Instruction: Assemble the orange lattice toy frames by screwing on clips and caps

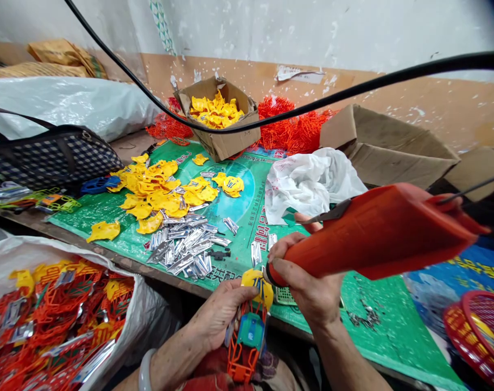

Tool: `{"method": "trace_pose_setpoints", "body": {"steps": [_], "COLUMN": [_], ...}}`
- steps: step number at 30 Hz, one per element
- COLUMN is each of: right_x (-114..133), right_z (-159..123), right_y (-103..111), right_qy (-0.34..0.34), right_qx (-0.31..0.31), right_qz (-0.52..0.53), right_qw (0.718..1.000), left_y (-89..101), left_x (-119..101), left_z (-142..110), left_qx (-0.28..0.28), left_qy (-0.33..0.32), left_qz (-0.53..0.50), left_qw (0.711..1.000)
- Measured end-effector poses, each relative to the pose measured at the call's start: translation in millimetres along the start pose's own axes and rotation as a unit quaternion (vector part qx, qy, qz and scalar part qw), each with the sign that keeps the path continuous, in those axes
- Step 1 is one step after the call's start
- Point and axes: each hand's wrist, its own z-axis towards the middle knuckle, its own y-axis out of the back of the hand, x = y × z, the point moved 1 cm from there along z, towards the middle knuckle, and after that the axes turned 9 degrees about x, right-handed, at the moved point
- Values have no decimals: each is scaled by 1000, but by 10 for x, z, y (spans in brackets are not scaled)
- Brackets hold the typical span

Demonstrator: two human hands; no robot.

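Observation:
My left hand (219,310) grips a toy car body (242,355) with an orange lattice frame, a blue-green middle and a yellow hood piece (255,283) at its far end. Wrapped round a red electric screwdriver (369,233) is my right hand (314,293). The tool's tip end is at the yellow piece; whether it touches a screw is hidden. Beyond my hands lie a pile of silver plastic parts (188,244) and a heap of yellow pieces (153,187). Small dark screws (365,317) are scattered to the right.
A white sack (143,304) of orange frames stands at left. Farther back are a carton (230,144) of yellow pieces, red-orange lattice parts (290,130), a white plastic bag (308,182) and another carton (405,157). A black cable (332,99) crosses above; a red basket (454,320) sits right.

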Motion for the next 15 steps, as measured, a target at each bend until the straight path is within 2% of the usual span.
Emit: {"method": "trace_pose_setpoints", "body": {"steps": [6,11,15], "right_x": [19,-28,-59], "right_z": [25,2,-32], "right_y": [-19,-34,-43], "right_qy": [2,6,11], "right_qx": [-12,6,10], "right_qz": [8,-13,21], "right_qw": [1000,1000,1000], "left_y": [36,33,48], "left_x": [28,51,78], "left_z": [-16,-41,-46], "left_qx": [-13,-24,-17], "left_qy": [7,-11,-18], "left_qz": [42,68,70], "left_qw": [999,997,997]}}
